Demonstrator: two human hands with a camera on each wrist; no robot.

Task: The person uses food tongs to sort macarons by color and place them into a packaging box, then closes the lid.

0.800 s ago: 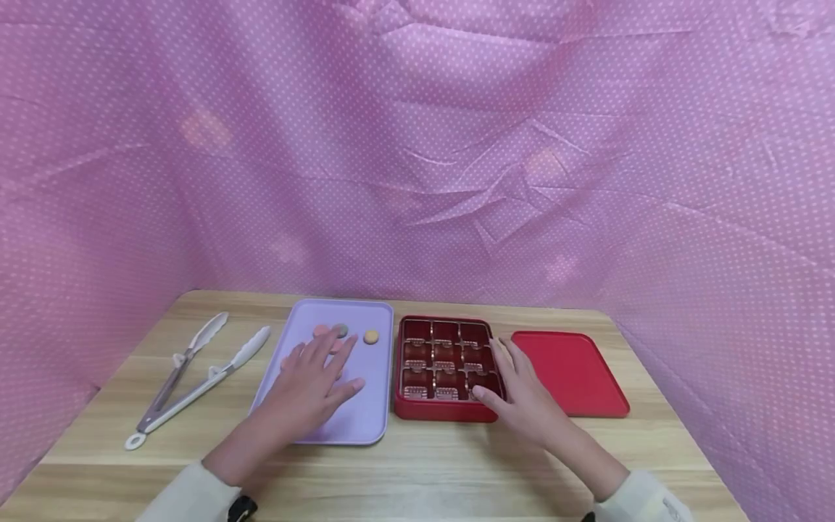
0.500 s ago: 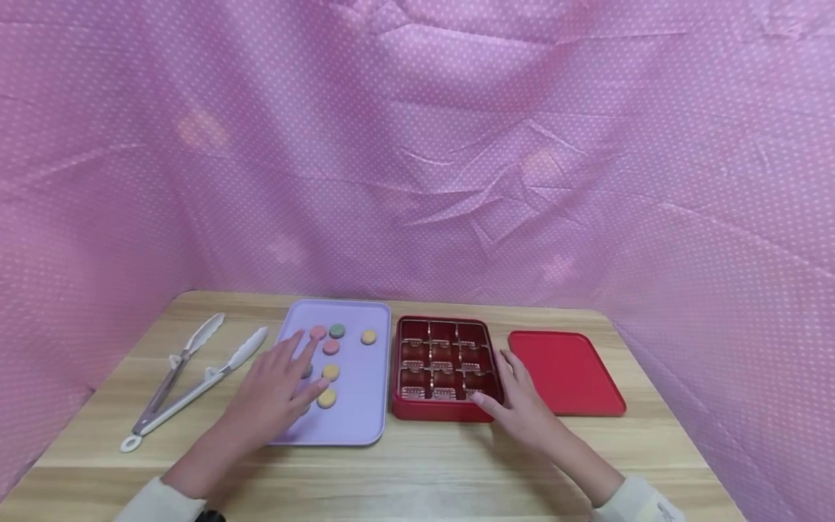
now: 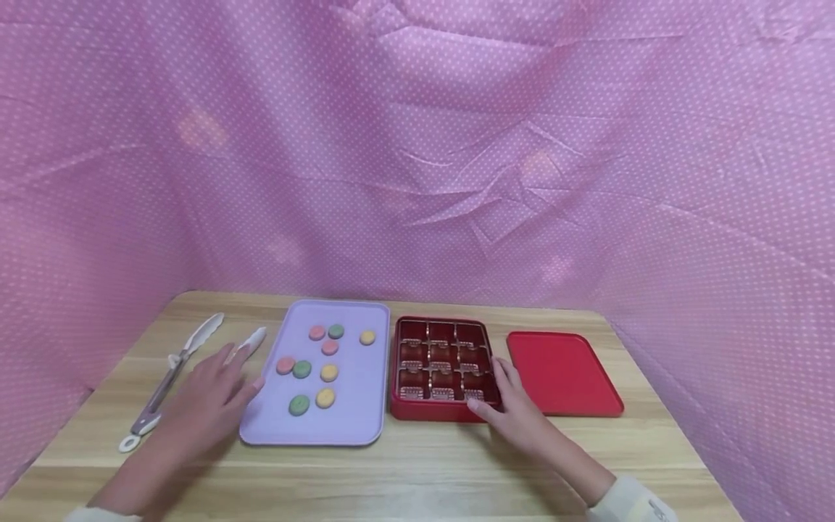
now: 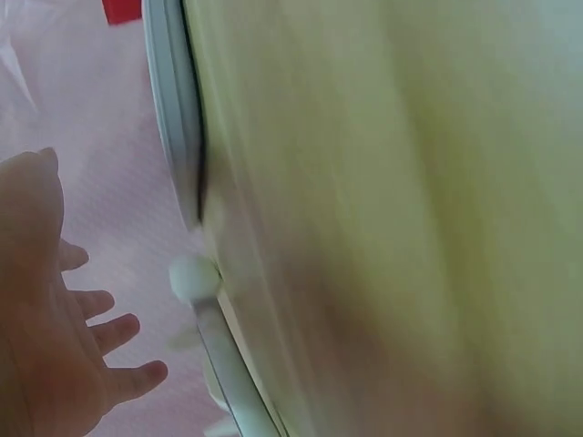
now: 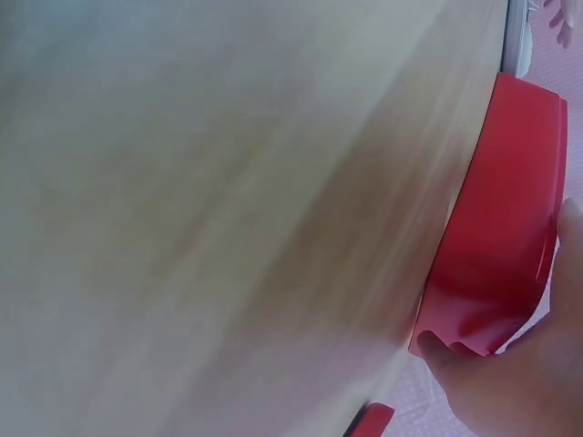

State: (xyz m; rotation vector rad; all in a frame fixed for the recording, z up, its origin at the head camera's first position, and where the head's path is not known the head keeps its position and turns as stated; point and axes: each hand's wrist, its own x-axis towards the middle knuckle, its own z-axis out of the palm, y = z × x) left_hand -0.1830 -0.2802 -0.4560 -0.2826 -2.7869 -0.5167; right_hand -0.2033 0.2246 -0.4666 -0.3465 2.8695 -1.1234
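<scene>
Only head view shows macarons (image 3: 325, 398); left fingers (image 4: 117, 333) spread empty, right fingers (image 5: 442, 359) grip box (image 3: 430, 411).

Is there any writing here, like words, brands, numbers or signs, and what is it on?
No text can be read.
Right sleeve: a small dark mark, too small to read.
Red box, inside its compartments: tiny ribbed marks, too small to tell whether they are lettering.

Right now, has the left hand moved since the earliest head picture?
Yes, leftward: the left hand, earlier over the lavender tray, now is mostly beyond its left edge, towards the tongs.
</scene>
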